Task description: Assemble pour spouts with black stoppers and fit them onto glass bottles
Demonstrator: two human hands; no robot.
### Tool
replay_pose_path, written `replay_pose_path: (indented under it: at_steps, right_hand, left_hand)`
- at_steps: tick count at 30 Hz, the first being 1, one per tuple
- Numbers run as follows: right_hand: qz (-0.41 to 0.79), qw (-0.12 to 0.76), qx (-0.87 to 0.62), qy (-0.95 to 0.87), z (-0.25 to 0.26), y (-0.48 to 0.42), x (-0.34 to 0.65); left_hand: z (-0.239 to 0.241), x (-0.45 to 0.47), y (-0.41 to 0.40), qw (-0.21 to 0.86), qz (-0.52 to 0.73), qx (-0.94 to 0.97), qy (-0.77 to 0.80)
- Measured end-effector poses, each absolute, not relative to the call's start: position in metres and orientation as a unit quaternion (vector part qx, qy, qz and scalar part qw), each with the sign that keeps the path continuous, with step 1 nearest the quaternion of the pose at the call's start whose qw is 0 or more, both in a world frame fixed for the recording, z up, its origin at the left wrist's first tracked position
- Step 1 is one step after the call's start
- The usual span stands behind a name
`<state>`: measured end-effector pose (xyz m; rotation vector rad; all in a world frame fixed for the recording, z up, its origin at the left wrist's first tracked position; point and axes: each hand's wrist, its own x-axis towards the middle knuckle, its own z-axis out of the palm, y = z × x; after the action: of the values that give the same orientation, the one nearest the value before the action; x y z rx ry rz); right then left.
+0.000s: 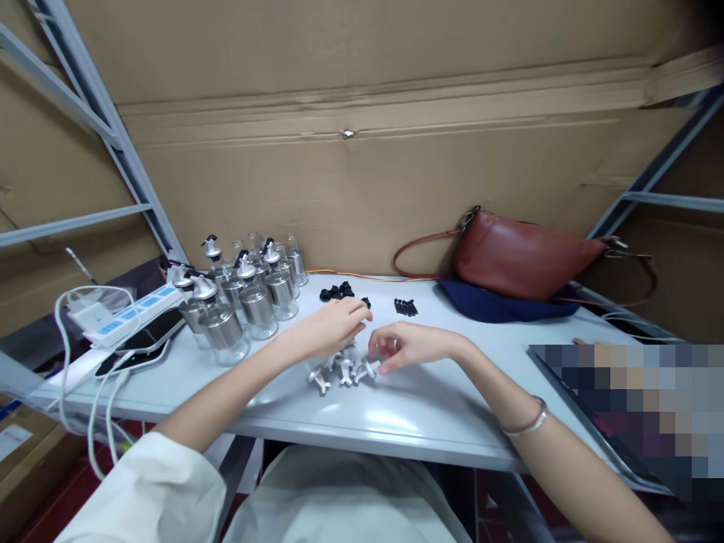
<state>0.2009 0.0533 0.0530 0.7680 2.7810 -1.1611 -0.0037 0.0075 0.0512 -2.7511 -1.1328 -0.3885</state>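
Note:
My left hand (pixel 332 326) hovers over a small cluster of silver pourer spouts (pixel 338 371) on the pale grey table (pixel 396 415), its fingers curled downward near them. My right hand (pixel 407 345) reaches in from the right, and its fingertips pinch one silver spout (pixel 370 368) at the cluster's right end. Whether the left hand holds anything is hidden by its own fingers. Small black caps lie in two piles behind the hands, one (pixel 339 291) nearer the left hand and one (pixel 405 306) to the right.
Several glass bottles with metal pourer tops (pixel 243 298) stand at the table's left. A white power strip (pixel 127 309) with cables and a dark device (pixel 148 335) lie further left. A brown leather bag (pixel 520 256) rests on dark blue cloth (pixel 498 303) at back right. Cardboard lines the wall.

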Motion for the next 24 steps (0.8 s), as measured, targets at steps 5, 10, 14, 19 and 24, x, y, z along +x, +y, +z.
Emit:
replay_pose_path:
  at_steps: [5,10,14,19,24]
  right_hand:
    - [-0.345,-0.033,0.264,0.900,0.048,0.046,0.197]
    - [-0.271,-0.069,0.243,0.929,0.046,0.037,0.192]
    - [-0.303,-0.045,0.269,0.913,0.046,0.035,0.193]
    - [-0.306,-0.027,0.306,0.901,0.047,0.037,0.195]
    - [-0.322,-0.016,0.304,0.896,0.047,0.042,0.198]
  left_hand:
    - [0.032,-0.008,0.023,0.048,-0.109,-0.903,-0.412]
    - [0.031,-0.014,0.018,0.041,-0.197,-0.890,-0.409]
    - [0.030,-0.013,0.016,0.053,-0.209,-0.896,-0.388]
    - [0.025,-0.013,0.016,0.066,-0.221,-0.904,-0.360]
    - [0.030,-0.010,0.011,0.062,-0.219,-0.915,-0.334]
